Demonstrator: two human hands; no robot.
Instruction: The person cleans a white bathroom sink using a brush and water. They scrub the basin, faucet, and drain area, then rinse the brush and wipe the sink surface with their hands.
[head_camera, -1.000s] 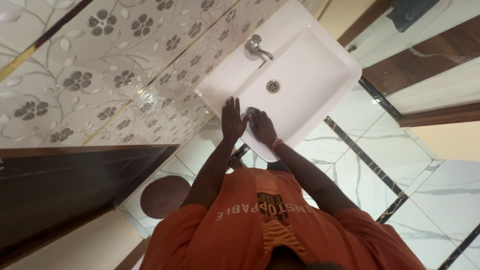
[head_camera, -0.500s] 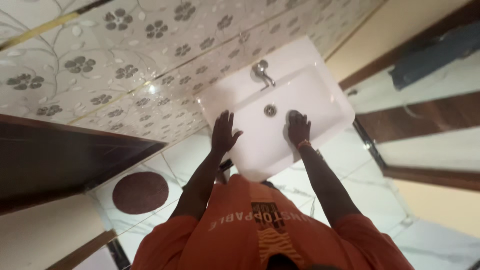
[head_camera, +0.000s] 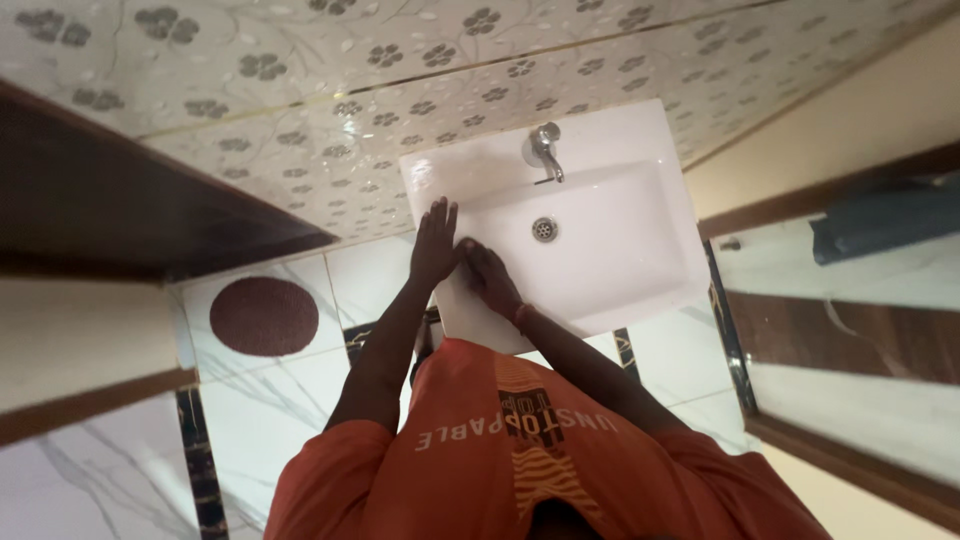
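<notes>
The person leans over a white washbasin (head_camera: 600, 290) fixed to a flowered tile wall (head_camera: 330, 90). The left hand (head_camera: 435, 245) lies flat and open on the basin's near-left rim, fingers spread toward the wall. The right hand (head_camera: 490, 280) is pressed down just inside that same corner, touching the left hand at the thumb; whether it grips a cloth or sponge I cannot tell, since the fingers are curled under. The tap (head_camera: 543, 148) and the drain (head_camera: 544, 229) sit well apart from both hands. To rub that corner well, I'd say brace with the flat hand and work in short firm strokes along the rim. A round brown mat (head_camera: 264, 316) lies on the marble floor (head_camera: 280, 390).
</notes>
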